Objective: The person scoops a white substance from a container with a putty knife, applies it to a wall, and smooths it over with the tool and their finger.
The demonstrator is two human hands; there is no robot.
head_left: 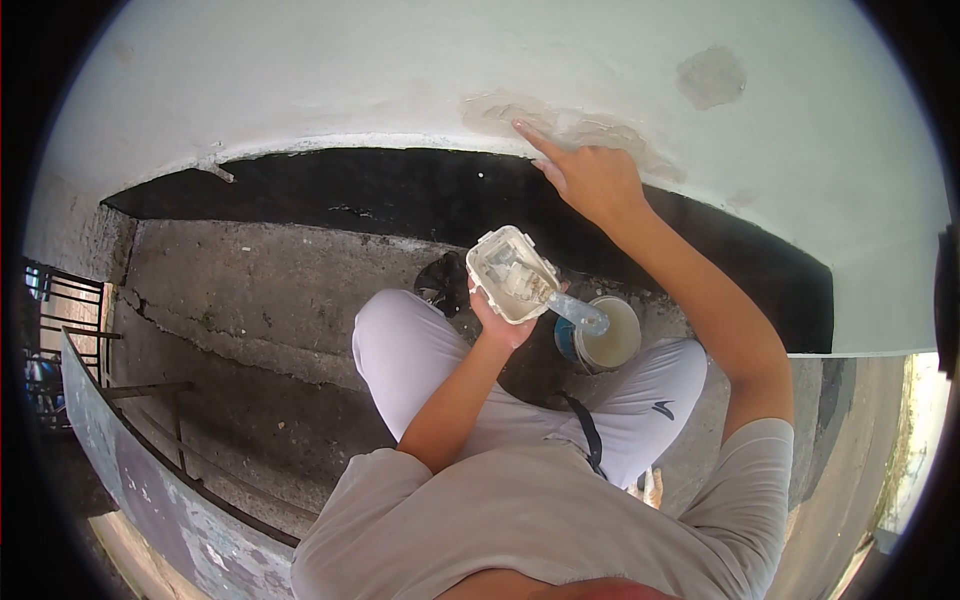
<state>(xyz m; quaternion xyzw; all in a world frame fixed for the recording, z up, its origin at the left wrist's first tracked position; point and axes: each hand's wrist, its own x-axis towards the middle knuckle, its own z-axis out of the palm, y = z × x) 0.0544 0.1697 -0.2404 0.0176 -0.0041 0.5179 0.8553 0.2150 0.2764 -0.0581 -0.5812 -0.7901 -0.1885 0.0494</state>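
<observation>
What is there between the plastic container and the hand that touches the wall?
In the head view, only the wall's black band lies between the container and the right hand.

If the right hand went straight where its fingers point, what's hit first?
The rough patch on the wall; the right hand's fingertips seem to be on it, depth unclear.

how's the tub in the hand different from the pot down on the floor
The tub is rectangular with rounded corners; the pot is round. The tub is held up and tilted in the left hand; the pot stands upright on the floor between the knees. The tub holds white paste and a tool; the pot holds a pale, cloudy liquid. Both are open at the top.
</observation>
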